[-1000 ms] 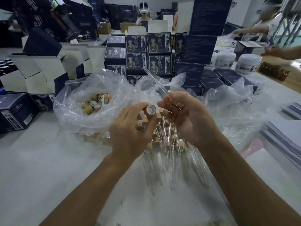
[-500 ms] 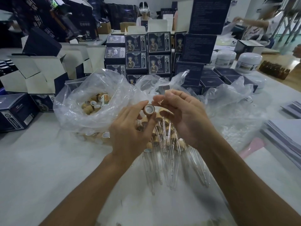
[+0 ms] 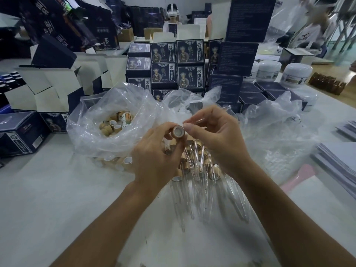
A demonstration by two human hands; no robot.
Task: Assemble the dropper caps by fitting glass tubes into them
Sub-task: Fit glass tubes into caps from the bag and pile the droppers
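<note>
We pinch a small round tan dropper cap (image 3: 178, 131) between the thumb and fingers of our left hand (image 3: 154, 157), its open white-lined mouth turned up toward us. Our right hand (image 3: 215, 139) pinches a thin clear glass tube (image 3: 198, 120) between thumb and forefinger, the tube's near end right at the cap's rim; we cannot tell whether it has entered the cap. Just below our hands lies a heap of assembled tan caps with glass tubes (image 3: 196, 166) on clear plastic sheeting (image 3: 273, 135). To the left, a crumpled clear plastic bag (image 3: 100, 120) holds loose tan caps (image 3: 113, 126). All rest on a white table (image 3: 48, 193). Behind stand stacked dark blue printed boxes (image 3: 177, 62), and white lidded jars (image 3: 296, 74) sit at the far right.
</note>
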